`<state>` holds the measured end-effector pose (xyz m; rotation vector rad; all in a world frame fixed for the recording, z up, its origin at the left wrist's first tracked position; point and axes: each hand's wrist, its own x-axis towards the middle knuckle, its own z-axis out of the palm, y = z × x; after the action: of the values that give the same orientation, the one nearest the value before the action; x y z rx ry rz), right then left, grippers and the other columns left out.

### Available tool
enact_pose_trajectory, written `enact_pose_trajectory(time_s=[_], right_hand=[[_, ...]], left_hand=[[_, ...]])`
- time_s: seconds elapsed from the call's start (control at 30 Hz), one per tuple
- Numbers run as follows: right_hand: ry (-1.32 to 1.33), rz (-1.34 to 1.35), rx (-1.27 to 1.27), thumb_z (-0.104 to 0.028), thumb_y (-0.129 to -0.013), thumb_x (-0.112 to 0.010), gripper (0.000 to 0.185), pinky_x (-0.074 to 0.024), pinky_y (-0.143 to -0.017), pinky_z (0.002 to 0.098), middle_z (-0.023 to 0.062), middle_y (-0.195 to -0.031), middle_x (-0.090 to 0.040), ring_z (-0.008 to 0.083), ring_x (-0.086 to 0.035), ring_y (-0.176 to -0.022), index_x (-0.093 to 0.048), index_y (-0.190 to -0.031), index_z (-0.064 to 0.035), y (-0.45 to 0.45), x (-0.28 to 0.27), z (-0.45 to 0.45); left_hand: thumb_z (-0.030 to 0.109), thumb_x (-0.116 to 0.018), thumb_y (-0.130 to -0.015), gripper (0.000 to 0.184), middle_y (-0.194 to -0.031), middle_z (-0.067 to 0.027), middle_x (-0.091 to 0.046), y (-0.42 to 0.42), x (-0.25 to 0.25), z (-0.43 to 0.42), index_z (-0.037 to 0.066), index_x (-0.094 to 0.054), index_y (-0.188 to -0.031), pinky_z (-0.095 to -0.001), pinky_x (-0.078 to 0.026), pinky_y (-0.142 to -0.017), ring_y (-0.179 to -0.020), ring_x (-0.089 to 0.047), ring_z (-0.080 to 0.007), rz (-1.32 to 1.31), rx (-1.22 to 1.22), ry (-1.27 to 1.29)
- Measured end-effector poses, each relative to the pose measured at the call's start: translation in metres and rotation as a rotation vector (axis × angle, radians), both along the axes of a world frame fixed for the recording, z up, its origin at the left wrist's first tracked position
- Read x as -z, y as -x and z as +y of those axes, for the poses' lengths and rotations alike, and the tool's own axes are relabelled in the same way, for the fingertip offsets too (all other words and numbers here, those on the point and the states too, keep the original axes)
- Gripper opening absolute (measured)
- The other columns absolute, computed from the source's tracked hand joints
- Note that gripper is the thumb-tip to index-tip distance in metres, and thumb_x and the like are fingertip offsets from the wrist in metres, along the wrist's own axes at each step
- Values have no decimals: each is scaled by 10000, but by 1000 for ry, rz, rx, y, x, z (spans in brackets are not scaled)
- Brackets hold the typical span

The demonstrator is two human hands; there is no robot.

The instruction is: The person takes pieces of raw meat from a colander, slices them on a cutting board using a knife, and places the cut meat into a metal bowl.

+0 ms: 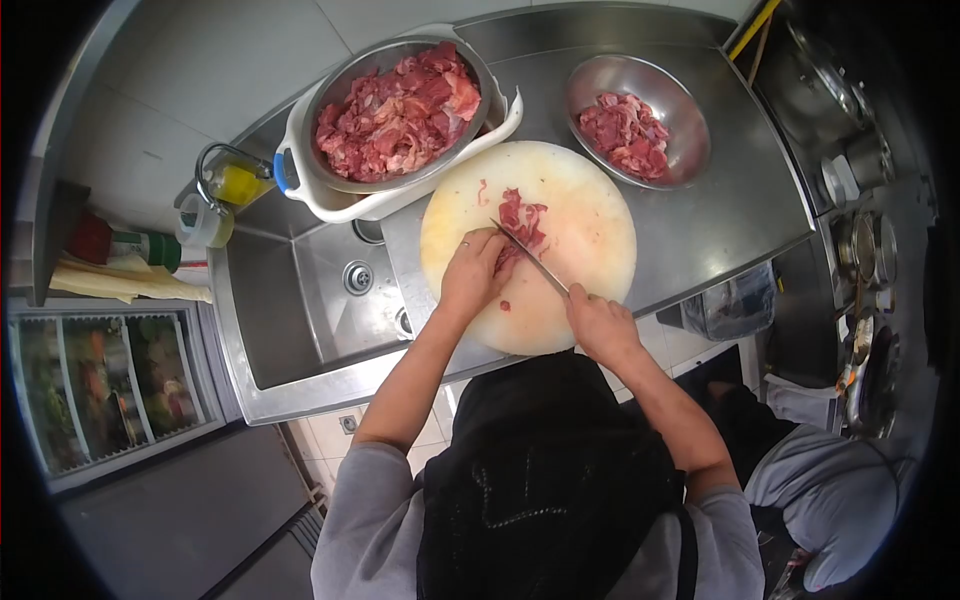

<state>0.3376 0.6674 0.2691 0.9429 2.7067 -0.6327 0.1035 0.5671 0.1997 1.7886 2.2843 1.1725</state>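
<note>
A round, pale cutting board (590,200) lies on the steel counter in front of me. Strips of raw red meat (519,214) are spread over its middle, and a small scrap sits lower down. My right hand (602,325) is closed round the handle of a knife (537,262), whose blade points up and left across the meat. With bent fingers, my left hand (474,268) presses a piece of meat to the board, just left of the blade. The fingers partly hide that piece.
Behind the board, a large metal bowl (325,105) heaped with meat rests on a white tub (345,205). A smaller steel bowl (685,125) with meat stands back right. Left is a sink (290,310); a person in grey (825,490) is at lower right.
</note>
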Motion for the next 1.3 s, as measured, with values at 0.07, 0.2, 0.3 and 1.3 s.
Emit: enact_pose_trajectory(time_s=[0.07,0.2,0.3,1.3], right_hand=[[17,-46,-13,-255,-1142,-505,222,-609,-843,616,266,-923,-778,499,-773,-896,-565,-1117,-42,3,-4,-3],[54,-83,-16,-244,-1139,-489,227,-590,-830,637,283,-917,-770,524,-755,-881,-553,-1118,-27,7,2,-4],[77,-76,-15,-229,-1130,-485,219,-585,-814,643,290,-914,-766,531,-751,-867,-552,-1121,-20,20,8,2],[0,-167,16,-299,-1135,-531,236,-586,-778,657,266,-811,-749,522,-748,-801,-556,-1128,-65,-61,3,-16]], left_hand=[[89,-854,-850,319,-1169,-133,-700,2,7,-1,62,-712,-1134,-451,-586,-928,-1098,-680,-359,34,10,0],[123,-854,-849,335,-1178,-99,-690,4,11,-1,76,-715,-1150,-432,-571,-946,-1120,-671,-329,26,15,7],[118,-855,-832,341,-1189,-86,-694,4,10,0,84,-717,-1143,-423,-571,-942,-1116,-674,-312,29,25,28],[20,-813,-820,253,-1080,-99,-710,-9,5,-34,80,-682,-1028,-450,-565,-909,-1042,-685,-348,-28,-121,43]])
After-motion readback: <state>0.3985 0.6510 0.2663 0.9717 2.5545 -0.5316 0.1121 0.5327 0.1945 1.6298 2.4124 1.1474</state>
